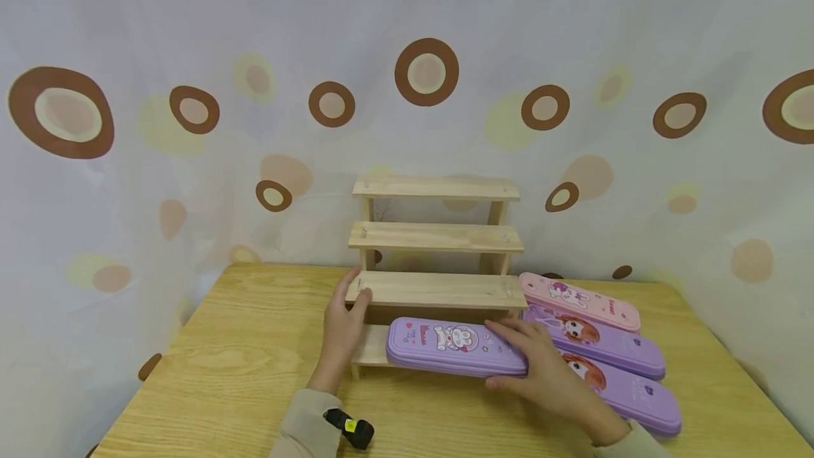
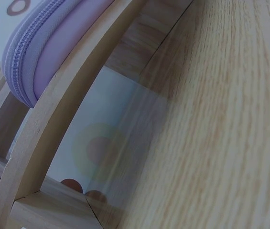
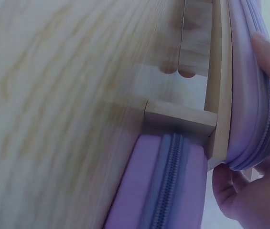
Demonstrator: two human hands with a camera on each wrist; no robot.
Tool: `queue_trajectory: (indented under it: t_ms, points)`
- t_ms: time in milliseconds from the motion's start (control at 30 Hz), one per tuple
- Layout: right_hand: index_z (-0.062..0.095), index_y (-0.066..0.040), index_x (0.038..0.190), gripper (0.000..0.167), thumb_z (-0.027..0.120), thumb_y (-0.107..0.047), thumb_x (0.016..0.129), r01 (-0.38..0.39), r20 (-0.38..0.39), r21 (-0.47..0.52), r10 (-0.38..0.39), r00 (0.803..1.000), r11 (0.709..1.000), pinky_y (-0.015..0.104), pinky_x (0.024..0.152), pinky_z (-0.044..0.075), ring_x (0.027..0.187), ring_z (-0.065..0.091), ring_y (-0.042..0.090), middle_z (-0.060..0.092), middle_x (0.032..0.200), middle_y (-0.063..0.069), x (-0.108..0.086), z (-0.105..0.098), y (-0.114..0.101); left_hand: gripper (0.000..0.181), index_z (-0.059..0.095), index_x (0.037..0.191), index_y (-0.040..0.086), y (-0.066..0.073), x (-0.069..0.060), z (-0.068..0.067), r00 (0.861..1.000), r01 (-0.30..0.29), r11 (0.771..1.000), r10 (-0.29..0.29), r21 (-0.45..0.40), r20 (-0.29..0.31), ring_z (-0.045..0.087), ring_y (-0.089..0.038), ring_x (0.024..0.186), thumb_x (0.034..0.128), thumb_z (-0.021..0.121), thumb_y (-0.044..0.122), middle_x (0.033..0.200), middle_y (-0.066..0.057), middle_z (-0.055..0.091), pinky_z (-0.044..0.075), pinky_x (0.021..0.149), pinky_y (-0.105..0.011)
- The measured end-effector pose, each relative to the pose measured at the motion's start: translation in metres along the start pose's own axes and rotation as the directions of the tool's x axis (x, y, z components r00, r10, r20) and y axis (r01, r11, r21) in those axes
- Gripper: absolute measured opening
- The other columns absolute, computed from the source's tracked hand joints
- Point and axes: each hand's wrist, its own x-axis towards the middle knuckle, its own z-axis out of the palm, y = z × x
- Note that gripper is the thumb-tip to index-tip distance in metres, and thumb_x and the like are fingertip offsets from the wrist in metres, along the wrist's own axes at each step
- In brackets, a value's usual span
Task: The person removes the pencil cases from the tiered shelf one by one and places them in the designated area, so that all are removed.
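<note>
A purple zippered pencil case with a white bunny picture lies across the lowest board of a stepped wooden shelf. My right hand grips its right end, thumb along the front edge and fingers over the far side. In the right wrist view, the fingers curl round the end of the case. My left hand holds the left end of the second board from the bottom, the thumb on its top. The left wrist view shows the case's zipper above the lowest board.
Right of the shelf, a pink pencil case and two purple ones with a doll picture, one farther back and one nearer, lie side by side on the wooden table. Behind stands a spotted wall covering.
</note>
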Motion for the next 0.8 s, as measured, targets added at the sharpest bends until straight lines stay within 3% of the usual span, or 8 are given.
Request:
queue_trajectory:
  t_ms: [333,467,567,700,800]
  points:
    - [0.05,-0.006,0.144,0.082,0.08,-0.046,0.079,-0.124,0.007,0.093,0.124,0.992,0.988,0.06,0.102,0.038,0.129,0.043,0.037,0.049,0.14,0.013,-0.01,-0.011,0.0,0.046,0.048,0.145,0.028,-0.001,0.0,0.001,1.0,-0.004,1.0,0.004,-0.003,0.002,0.029,-0.024,0.143,0.0998,0.056,0.029,0.152,0.003,0.041,0.024,0.116,-0.052]
    - [0.049,-0.01,0.146,0.081,0.08,-0.043,0.08,-0.126,0.001,0.098,0.127,0.992,0.987,0.037,0.106,0.037,0.13,0.044,0.033,0.049,0.141,0.008,-0.017,-0.018,0.001,0.046,0.048,0.145,0.028,-0.002,-0.001,0.0,1.0,-0.01,1.0,0.01,0.004,0.001,0.029,-0.024,0.143,0.1,0.055,0.03,0.152,0.003,0.041,0.024,0.116,-0.053]
    - [0.048,-0.014,0.147,0.079,0.079,-0.043,0.081,-0.13,0.002,0.099,0.13,0.991,0.987,0.016,0.104,0.028,0.131,0.042,0.033,0.048,0.143,0.006,-0.023,-0.024,0.003,0.046,0.047,0.146,0.028,-0.002,-0.001,0.0,1.0,-0.011,1.0,0.011,0.007,0.006,0.028,-0.025,0.144,0.1003,0.055,0.03,0.152,0.003,0.04,0.024,0.116,-0.054]
    - [0.05,-0.012,0.146,0.077,0.08,-0.039,0.081,-0.101,-0.009,0.106,0.103,0.995,0.989,0.003,0.101,0.019,0.13,0.042,0.031,0.049,0.142,0.008,-0.031,-0.031,0.008,0.046,0.046,0.146,0.029,-0.001,-0.001,0.0,1.0,-0.012,1.0,0.012,0.0,0.014,0.027,-0.026,0.144,0.1007,0.055,0.031,0.153,0.003,0.039,0.024,0.115,-0.055]
    - [0.05,-0.013,0.146,0.075,0.081,-0.034,0.081,-0.08,-0.021,0.097,0.082,0.996,0.992,0.0,0.1,0.016,0.131,0.042,0.029,0.05,0.142,0.01,-0.039,-0.037,0.013,0.046,0.046,0.146,0.029,-0.002,-0.001,0.0,1.0,-0.014,1.0,0.014,-0.012,0.017,0.027,-0.025,0.144,0.1008,0.055,0.031,0.154,0.003,0.038,0.024,0.115,-0.055]
